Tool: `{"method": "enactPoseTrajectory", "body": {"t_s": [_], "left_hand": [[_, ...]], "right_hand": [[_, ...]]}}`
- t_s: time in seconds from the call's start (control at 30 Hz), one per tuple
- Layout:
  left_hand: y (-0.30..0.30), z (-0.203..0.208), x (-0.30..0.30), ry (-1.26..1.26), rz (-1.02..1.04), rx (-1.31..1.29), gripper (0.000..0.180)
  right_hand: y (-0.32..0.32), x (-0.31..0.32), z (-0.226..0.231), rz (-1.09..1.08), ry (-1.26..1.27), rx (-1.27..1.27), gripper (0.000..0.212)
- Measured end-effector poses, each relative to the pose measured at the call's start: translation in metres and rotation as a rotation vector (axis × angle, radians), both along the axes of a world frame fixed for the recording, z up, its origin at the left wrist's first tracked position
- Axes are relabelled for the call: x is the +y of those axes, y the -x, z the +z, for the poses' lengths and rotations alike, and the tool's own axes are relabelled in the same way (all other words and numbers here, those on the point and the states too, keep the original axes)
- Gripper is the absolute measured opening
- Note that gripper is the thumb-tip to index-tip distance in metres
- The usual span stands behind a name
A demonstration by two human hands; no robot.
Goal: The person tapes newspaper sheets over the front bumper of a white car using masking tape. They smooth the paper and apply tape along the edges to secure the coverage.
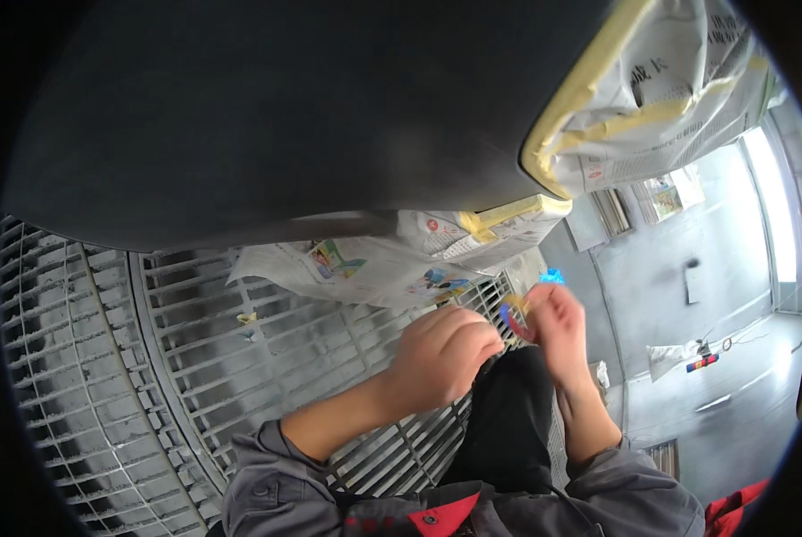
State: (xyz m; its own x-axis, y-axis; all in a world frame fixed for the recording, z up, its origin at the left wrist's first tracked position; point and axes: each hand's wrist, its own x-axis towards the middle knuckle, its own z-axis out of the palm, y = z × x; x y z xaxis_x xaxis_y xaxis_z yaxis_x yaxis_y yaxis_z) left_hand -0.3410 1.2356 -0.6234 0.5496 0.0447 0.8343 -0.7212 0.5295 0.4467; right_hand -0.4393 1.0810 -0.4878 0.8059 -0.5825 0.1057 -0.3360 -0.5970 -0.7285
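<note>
My right hand point(555, 329) is closed around a small roll of yellow tape point(514, 319), whose inner ring shows blue and red. The roll is slightly blurred. To its left, my left hand point(446, 353) has its fingers curled together; what they hold, if anything, is hidden. Above both hands is a large, dark, smooth panel point(311, 116). Newspaper sheets point(356, 268) hang along its lower edge, and more newspaper point(678, 98) covers the part at the upper right, bordered by yellow masking tape point(589, 80).
A metal floor grating point(267, 358) spreads below and to the left. A crumpled blue thing point(551, 276) shows just behind my right hand. On the grey floor at right lie paper stacks point(665, 197) and a small red-and-blue object point(703, 362) beside white sheeting point(669, 360).
</note>
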Motion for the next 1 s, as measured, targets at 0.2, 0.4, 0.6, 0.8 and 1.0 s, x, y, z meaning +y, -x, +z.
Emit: {"method": "enactPoseTrajectory", "body": {"t_s": [0.2,0.4,0.6,0.8,1.0], "left_hand": [[-0.048,-0.023,0.010,0.089,0.070,0.237,0.006],[-0.058,-0.025,0.006,-0.013,0.053,0.348,0.007],[-0.060,-0.013,0.010,-0.169,0.178,0.372,0.009],[-0.062,0.000,-0.001,-0.193,0.323,0.410,0.013],[-0.052,0.008,-0.011,-0.175,0.418,0.504,0.021]], "right_hand": [[0.023,-0.087,-0.088,0.056,0.002,0.139,0.014],[0.041,-0.107,-0.172,0.266,0.112,0.279,0.012],[0.046,-0.105,-0.191,0.331,0.249,0.403,0.015],[0.049,-0.094,-0.193,0.391,0.299,0.371,0.016],[0.053,-0.084,-0.190,0.421,0.393,0.409,0.016]]}}
